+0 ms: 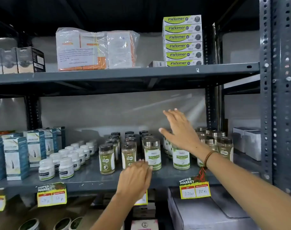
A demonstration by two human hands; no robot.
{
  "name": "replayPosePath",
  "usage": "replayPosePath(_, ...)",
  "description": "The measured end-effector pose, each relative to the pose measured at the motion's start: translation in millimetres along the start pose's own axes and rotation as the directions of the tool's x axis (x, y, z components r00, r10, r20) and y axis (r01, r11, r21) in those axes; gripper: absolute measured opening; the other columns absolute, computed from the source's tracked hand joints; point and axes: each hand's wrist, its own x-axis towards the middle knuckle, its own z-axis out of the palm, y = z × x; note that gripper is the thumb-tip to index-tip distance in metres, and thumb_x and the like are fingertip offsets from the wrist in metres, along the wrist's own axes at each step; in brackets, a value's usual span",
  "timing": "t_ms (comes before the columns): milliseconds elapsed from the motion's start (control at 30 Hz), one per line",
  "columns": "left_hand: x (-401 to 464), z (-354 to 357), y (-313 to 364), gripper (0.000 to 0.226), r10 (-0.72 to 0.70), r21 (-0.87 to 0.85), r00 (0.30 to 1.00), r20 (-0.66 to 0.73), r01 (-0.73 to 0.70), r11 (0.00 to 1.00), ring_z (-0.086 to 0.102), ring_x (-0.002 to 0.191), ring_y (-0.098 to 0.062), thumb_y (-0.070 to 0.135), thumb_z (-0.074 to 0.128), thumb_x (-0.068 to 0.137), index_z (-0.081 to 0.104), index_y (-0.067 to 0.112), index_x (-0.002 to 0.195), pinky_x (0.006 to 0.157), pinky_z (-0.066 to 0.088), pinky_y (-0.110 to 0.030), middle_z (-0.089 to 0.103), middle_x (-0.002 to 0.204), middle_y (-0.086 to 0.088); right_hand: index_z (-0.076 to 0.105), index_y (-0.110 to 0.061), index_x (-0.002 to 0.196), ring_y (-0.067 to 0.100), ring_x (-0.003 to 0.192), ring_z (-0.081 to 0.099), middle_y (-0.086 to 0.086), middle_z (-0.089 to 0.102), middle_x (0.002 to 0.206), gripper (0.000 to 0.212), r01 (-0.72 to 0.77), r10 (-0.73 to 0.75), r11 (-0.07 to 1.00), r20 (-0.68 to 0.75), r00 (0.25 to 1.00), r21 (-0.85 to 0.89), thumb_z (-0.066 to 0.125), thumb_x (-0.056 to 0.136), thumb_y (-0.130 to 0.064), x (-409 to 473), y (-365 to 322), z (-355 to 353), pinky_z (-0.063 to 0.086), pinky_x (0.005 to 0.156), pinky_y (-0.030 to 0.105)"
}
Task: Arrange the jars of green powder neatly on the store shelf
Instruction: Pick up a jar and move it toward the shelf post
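Jars of green powder stand in rows on the grey middle shelf [91, 180]. Black-lidded jars [106, 159] fill three rows at centre. A silver-lidded jar [152, 155] stands at the front of the third row, and another silver-lidded jar [181, 159] stands to its right. More silver-lidded jars [225, 147] cluster at the right. My left hand [134, 178] hovers low in front of the centre jars, fingers loosely together, holding nothing. My right hand [179, 128] is raised above the right jars, fingers spread, empty.
White bottles [66, 165] and blue-white cartons [16, 156] occupy the shelf's left part. Yellow price tags [195, 190] hang from the shelf edge. The upper shelf carries green Fleximer boxes [183, 41] and wrapped packets [95, 48]. A steel upright [277, 97] stands at right.
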Motion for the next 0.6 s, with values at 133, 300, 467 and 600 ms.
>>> replayPosePath(133,-13,23,5,0.045,-0.054,-0.009,0.995,0.082,0.055,0.998,0.058,0.099,-0.012,0.045,0.017,0.098,0.056,0.026,0.107,0.069,0.048,-0.031,0.062,0.112,0.009,0.021,-0.018,0.157,0.025,0.151,0.016,0.007,0.027,0.162,0.079,0.017,-0.018,1.000,0.202,0.979,0.006,0.051,0.093,-0.053,3,-8,22,0.026,0.119,0.049)
replayPosePath(300,-9,51,4,0.055,-0.082,-0.059,0.996,0.046,0.085,0.995,0.057,0.110,-0.014,0.045,0.014,0.097,0.059,0.020,0.114,0.090,0.048,-0.030,0.064,0.120,0.001,0.032,-0.017,0.152,0.029,0.138,0.040,0.010,0.043,0.151,0.077,0.022,-0.011,0.999,0.358,0.934,-0.027,0.052,0.090,-0.057,15,-14,44,0.041,0.109,0.049)
replayPosePath(467,-11,61,6,0.063,-0.110,-0.018,0.994,0.015,0.110,0.994,0.065,0.105,-0.017,0.042,0.016,0.098,0.070,0.011,0.109,0.091,0.052,-0.035,0.072,0.111,-0.005,0.050,-0.013,0.139,0.033,0.124,0.055,0.011,0.058,0.135,0.081,-0.025,0.049,0.998,0.440,0.897,-0.062,0.049,0.083,-0.072,28,-14,61,0.049,0.098,0.049)
replayPosePath(600,-12,62,6,0.058,-0.109,0.009,0.994,0.027,0.108,0.994,0.065,0.105,-0.019,0.041,0.023,0.098,0.070,0.009,0.110,0.092,0.051,-0.036,0.072,0.110,-0.007,0.064,-0.017,0.096,0.029,0.087,0.065,-0.003,0.063,0.082,0.060,-0.066,0.057,0.998,0.438,0.897,0.006,0.055,0.077,-0.074,34,-12,72,0.055,0.078,0.041)
